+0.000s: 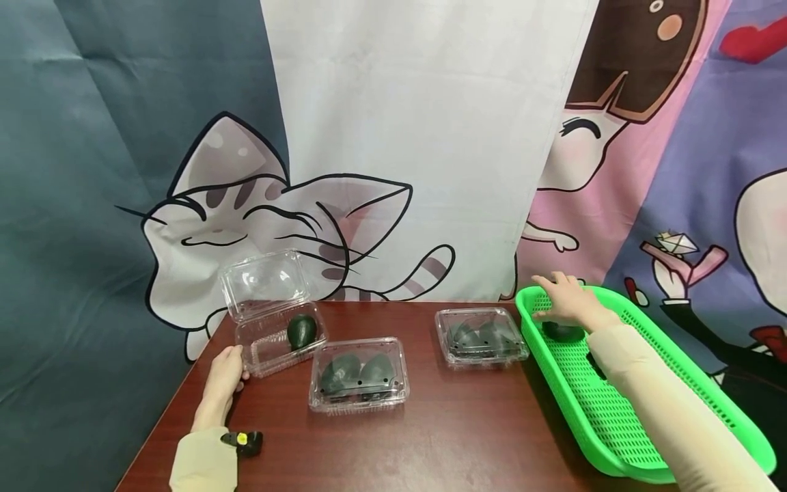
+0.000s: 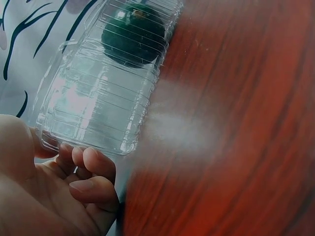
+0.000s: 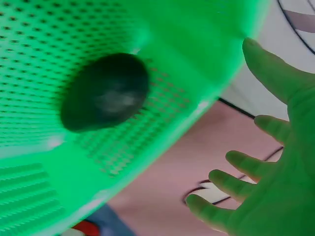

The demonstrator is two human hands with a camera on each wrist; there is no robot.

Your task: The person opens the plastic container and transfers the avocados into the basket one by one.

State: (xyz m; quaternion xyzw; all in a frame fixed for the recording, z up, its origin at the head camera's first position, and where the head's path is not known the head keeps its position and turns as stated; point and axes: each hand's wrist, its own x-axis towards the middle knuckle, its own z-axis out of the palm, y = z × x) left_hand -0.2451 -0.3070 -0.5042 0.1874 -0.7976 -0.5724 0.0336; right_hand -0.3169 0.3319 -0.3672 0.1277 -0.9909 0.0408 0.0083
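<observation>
The dark green avocado (image 1: 562, 333) lies in the green basket (image 1: 615, 424), directly under the right hand (image 1: 568, 301), and in my right wrist view I see a gap between it and the fingers, which are spread apart and hold nothing. From those fingers back toward the wrist, another dark object (image 1: 595, 367) shows in the basket, partly hidden by the sleeve (image 1: 639, 383). Well left of the right fingers, the left hand (image 1: 224, 372) has its fingers curled, pinching the near end of the open clear container (image 1: 264, 348); 1 avocado (image 1: 302, 332) sits at the container's end farthest from them, and the raised lid (image 1: 264, 277) tilts up beyond them. Just right of that container I make out a closed clear box (image 1: 356, 404) with 2 dark rounded shapes inside. Nearest the right fingers on their left, just outside the basket, is a similar closed box (image 1: 486, 357). Under everything runs the reddish-brown counter (image 1: 430, 437); past both sets of fingers hangs a cartoon-printed cloth (image 1: 430, 102).
</observation>
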